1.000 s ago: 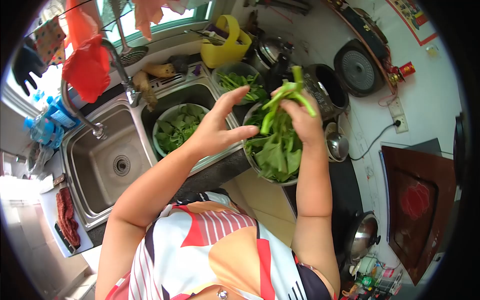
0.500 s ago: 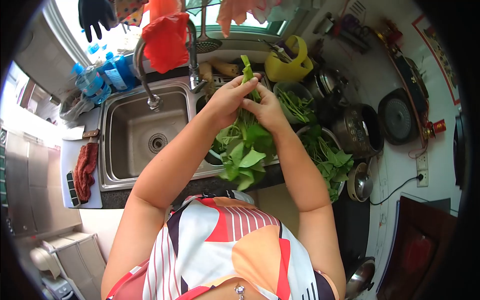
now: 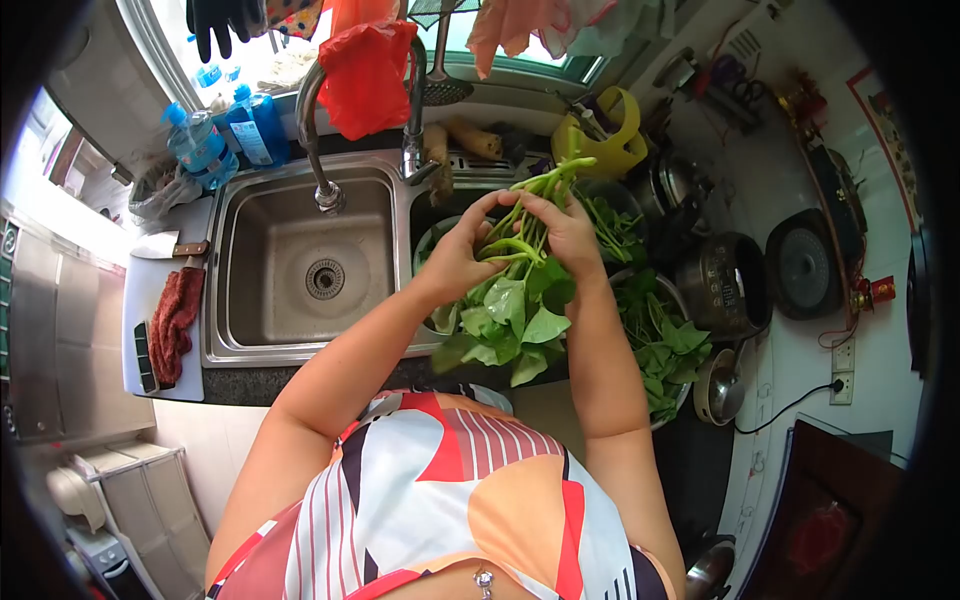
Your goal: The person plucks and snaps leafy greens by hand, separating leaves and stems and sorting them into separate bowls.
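A bunch of leafy greens [image 3: 510, 312] hangs between my hands over the right sink basin, its pale green stems pointing up and away and its broad leaves drooping toward me. My left hand [image 3: 466, 258] has its fingers closed round stems on the left side. With my right hand [image 3: 562, 232] I grip the stem bundle higher up, thumb near the left fingertips. Behind my right hand stands a bowl with cut stems [image 3: 612, 228]. More leafy greens [image 3: 655, 350] fill a basin beside my right forearm.
The left sink basin [image 3: 300, 270] lies under a curved faucet [image 3: 328, 190] with a red plastic bag [image 3: 362, 80]. A cleaver [image 3: 165, 246] and a red-brown cloth [image 3: 176, 325] rest on a white board at left. A rice cooker [image 3: 722, 285] and a yellow-green basket [image 3: 605, 135] stand at right.
My hands have come lower and slightly right, and my left hand has moved down the bunch. The stems now fan out and lean right. The whole view has shifted a little.
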